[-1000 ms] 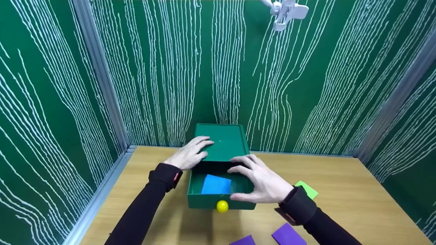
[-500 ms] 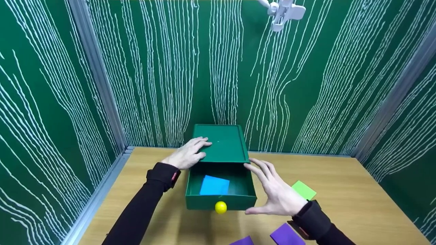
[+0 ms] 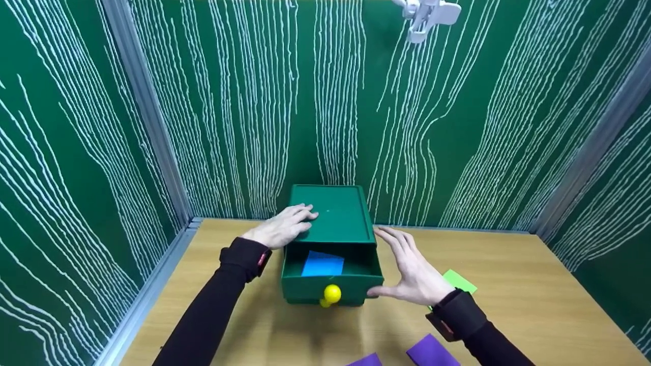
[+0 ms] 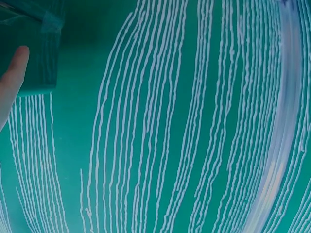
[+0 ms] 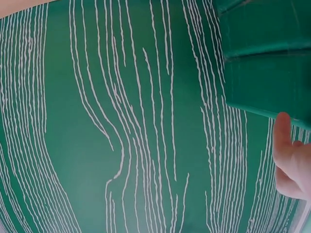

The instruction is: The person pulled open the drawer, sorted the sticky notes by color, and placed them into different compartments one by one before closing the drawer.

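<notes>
A green drawer box (image 3: 338, 211) stands at the back of the table, its upper drawer (image 3: 305, 290) partly pulled out. Inside that drawer lies a blue paper square (image 3: 323, 265). A yellow round knob (image 3: 332, 293) sits on the drawer's front, and part of another yellow knob (image 3: 324, 303) shows below it. My left hand (image 3: 279, 227) rests on the box's top left edge, fingers relaxed. At the right side, my right hand (image 3: 414, 274) is spread, fingertips by the box's edge and thumb at the drawer's front right corner. Each wrist view catches only fingers near the green box.
A light green paper square (image 3: 460, 281) lies right of the box, partly behind the right hand. Two purple paper squares, one (image 3: 432, 351) to the right and one (image 3: 367, 361) cut by the frame, lie in front. Green walls (image 3: 341, 101) enclose the table; a white clamp (image 3: 427, 18) hangs above.
The drawer has slid further into the box, exposing the lower knob. My right hand has gone from over the drawer to its right side, then slightly forward. The left hand has stayed put.
</notes>
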Demonstrator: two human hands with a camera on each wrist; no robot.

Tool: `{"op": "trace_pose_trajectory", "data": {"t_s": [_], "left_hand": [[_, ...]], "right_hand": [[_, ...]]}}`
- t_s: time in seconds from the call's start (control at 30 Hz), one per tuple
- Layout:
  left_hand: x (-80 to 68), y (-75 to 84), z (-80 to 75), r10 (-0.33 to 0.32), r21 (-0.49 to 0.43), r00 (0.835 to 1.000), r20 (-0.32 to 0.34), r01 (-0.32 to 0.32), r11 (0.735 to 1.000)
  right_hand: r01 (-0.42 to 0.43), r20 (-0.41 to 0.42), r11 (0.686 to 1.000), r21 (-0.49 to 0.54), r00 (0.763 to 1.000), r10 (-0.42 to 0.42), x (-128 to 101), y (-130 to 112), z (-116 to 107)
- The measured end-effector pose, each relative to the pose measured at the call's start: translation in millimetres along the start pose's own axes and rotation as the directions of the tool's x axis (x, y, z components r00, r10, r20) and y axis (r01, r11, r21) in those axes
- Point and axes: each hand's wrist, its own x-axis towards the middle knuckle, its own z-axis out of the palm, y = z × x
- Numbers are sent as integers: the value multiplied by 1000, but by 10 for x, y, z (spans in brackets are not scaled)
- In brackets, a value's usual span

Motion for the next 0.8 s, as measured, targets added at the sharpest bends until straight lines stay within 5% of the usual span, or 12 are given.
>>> {"op": "trace_pose_trajectory", "data": {"t_s": [0.07,0.17,0.3,0.47,0.6,0.8], "left_hand": [[0,-3,-6,9,6,1000,0,-9,1000],[-34,-19,-26,184,136,983,-2,-182,974],[-74,-19,-28,267,184,964,-8,-261,948],[-46,8,-5,59,34,998,-3,-58,998],[-18,29,1,-117,-79,993,4,117,990],[-37,36,-10,-149,-93,989,16,150,984]], "right_hand": [[-15,-2,1000,3,1000,15,30,35,26],[-25,-13,1000,1,1000,25,77,95,72],[-43,-21,999,-3,999,43,135,168,129],[-72,-14,997,-5,997,72,215,229,166],[-93,-28,996,0,995,93,278,277,193],[-134,-37,991,5,990,134,333,330,251]]}}
